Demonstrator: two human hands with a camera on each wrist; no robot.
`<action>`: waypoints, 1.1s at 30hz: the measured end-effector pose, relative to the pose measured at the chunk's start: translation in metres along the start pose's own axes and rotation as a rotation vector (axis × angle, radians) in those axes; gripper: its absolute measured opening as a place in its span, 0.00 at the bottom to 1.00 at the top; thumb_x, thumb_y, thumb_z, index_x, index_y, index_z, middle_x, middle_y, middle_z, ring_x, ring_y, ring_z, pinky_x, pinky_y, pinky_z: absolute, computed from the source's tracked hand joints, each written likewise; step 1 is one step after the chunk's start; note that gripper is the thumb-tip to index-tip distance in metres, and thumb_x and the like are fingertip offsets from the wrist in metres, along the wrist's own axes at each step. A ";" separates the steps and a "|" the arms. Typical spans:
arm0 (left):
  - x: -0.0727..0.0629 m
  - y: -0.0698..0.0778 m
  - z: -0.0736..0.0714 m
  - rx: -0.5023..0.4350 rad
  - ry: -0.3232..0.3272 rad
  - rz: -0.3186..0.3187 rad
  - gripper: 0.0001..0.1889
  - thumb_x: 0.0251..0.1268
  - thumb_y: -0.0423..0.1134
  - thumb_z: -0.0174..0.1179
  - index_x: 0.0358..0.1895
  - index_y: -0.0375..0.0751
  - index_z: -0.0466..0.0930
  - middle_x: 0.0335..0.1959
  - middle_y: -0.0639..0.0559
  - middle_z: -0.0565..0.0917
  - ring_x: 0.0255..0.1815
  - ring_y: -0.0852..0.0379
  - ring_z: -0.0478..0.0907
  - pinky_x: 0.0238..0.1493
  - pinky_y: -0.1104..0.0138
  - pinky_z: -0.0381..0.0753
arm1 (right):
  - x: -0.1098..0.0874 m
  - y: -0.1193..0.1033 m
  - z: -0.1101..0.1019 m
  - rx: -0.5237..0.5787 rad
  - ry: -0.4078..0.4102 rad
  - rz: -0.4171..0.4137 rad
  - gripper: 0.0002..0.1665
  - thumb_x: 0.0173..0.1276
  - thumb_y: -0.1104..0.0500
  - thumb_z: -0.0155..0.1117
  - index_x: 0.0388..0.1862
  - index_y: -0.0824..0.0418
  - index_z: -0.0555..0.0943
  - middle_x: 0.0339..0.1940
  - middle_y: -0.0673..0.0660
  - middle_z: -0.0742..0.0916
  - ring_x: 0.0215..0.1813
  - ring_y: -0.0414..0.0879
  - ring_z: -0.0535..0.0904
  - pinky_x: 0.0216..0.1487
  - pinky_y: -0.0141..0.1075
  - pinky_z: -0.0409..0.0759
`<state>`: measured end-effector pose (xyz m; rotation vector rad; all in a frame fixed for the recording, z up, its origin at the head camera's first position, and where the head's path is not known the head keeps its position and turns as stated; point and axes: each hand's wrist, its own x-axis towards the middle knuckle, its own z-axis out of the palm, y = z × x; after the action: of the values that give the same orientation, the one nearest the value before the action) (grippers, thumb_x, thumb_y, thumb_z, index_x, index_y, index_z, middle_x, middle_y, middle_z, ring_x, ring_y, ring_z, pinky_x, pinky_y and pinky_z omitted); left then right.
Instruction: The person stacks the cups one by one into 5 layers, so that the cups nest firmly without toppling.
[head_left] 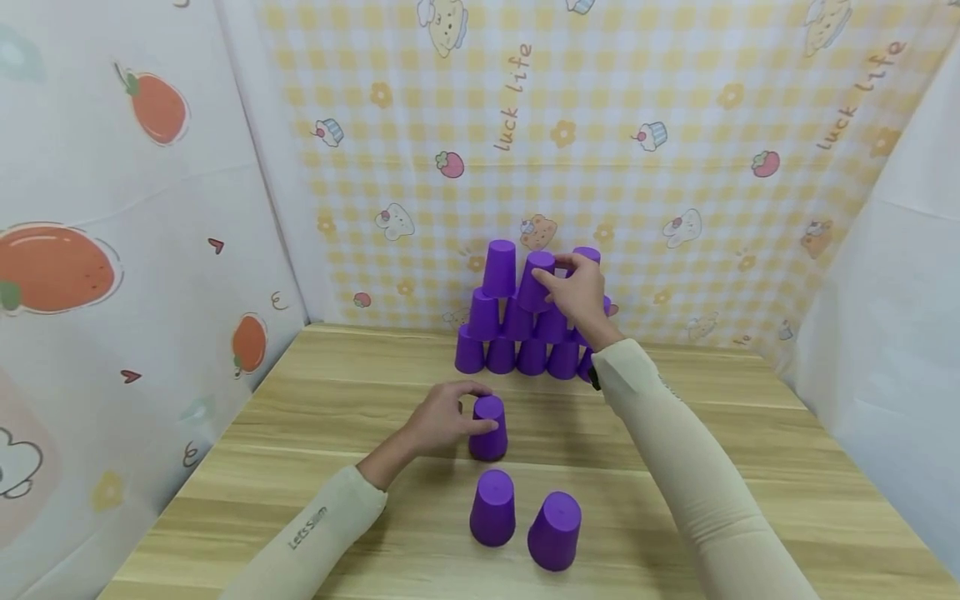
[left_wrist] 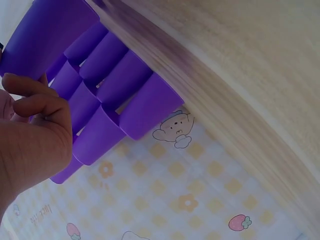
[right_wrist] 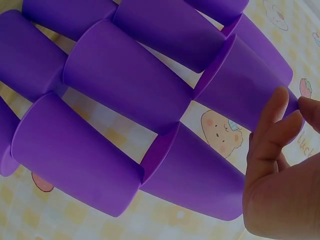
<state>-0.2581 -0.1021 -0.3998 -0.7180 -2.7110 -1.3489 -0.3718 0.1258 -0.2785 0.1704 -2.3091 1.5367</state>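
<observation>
Upside-down purple cups stand stacked in a wall at the back of the table, with a bottom row [head_left: 501, 355], a second row [head_left: 483, 315] and cups above. Up at the third level my right hand [head_left: 582, 293] pinches a purple cup [head_left: 536, 287] near its narrow upper end. That cup sits between a left cup [head_left: 499, 268] and a right cup [head_left: 588, 253], the right one partly hidden by my hand. In front of the wall, my left hand [head_left: 441, 419] holds another upside-down cup [head_left: 490, 437] between thumb and fingers, at table level; the left wrist view shows this cup [left_wrist: 47, 37] too.
Two more upside-down cups, one left [head_left: 492, 510] and one right [head_left: 555, 533], stand apart near the front of the wooden table [head_left: 360, 367]. A patterned cloth [head_left: 420, 183] hangs close behind the stack. My right forearm covers the stack's lower right end.
</observation>
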 end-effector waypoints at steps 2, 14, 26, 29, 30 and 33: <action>0.001 -0.002 0.001 0.015 -0.016 -0.001 0.25 0.56 0.48 0.73 0.55 0.42 0.82 0.54 0.51 0.84 0.52 0.54 0.78 0.47 0.60 0.80 | 0.001 0.000 0.000 -0.005 0.005 0.007 0.29 0.64 0.53 0.73 0.61 0.65 0.78 0.54 0.60 0.85 0.20 0.42 0.82 0.33 0.44 0.86; 0.003 -0.005 0.002 0.018 -0.048 -0.038 0.25 0.57 0.49 0.73 0.57 0.44 0.82 0.56 0.52 0.83 0.50 0.56 0.77 0.47 0.59 0.79 | 0.008 -0.001 0.001 -0.065 0.014 0.002 0.29 0.67 0.54 0.69 0.63 0.65 0.76 0.58 0.61 0.84 0.20 0.40 0.82 0.25 0.31 0.82; 0.004 -0.011 0.001 -0.030 -0.039 -0.029 0.25 0.56 0.45 0.73 0.56 0.41 0.82 0.55 0.50 0.83 0.52 0.52 0.78 0.50 0.56 0.79 | 0.012 -0.002 0.007 -0.077 0.006 -0.005 0.28 0.68 0.56 0.67 0.64 0.64 0.75 0.63 0.62 0.82 0.22 0.43 0.84 0.26 0.33 0.83; 0.006 -0.011 0.000 -0.024 -0.035 -0.027 0.24 0.56 0.46 0.73 0.56 0.42 0.82 0.55 0.51 0.83 0.52 0.54 0.78 0.50 0.57 0.79 | 0.014 -0.001 0.008 -0.073 0.014 -0.032 0.28 0.68 0.57 0.67 0.65 0.65 0.75 0.63 0.62 0.81 0.21 0.43 0.84 0.25 0.31 0.82; 0.006 -0.011 0.000 -0.019 -0.034 -0.025 0.24 0.56 0.46 0.73 0.56 0.42 0.82 0.55 0.51 0.83 0.53 0.54 0.78 0.50 0.57 0.79 | 0.015 0.000 0.008 -0.073 0.017 -0.041 0.28 0.68 0.58 0.67 0.65 0.65 0.75 0.64 0.62 0.81 0.21 0.42 0.83 0.24 0.31 0.82; 0.008 -0.011 -0.001 -0.021 -0.031 -0.019 0.24 0.56 0.46 0.73 0.56 0.42 0.82 0.55 0.51 0.83 0.53 0.54 0.78 0.50 0.57 0.79 | 0.015 0.001 0.008 -0.094 0.027 -0.068 0.29 0.68 0.58 0.68 0.65 0.65 0.75 0.58 0.62 0.84 0.22 0.44 0.84 0.23 0.30 0.81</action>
<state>-0.2700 -0.1053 -0.4062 -0.7221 -2.7384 -1.3840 -0.3882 0.1203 -0.2770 0.2007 -2.3243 1.3861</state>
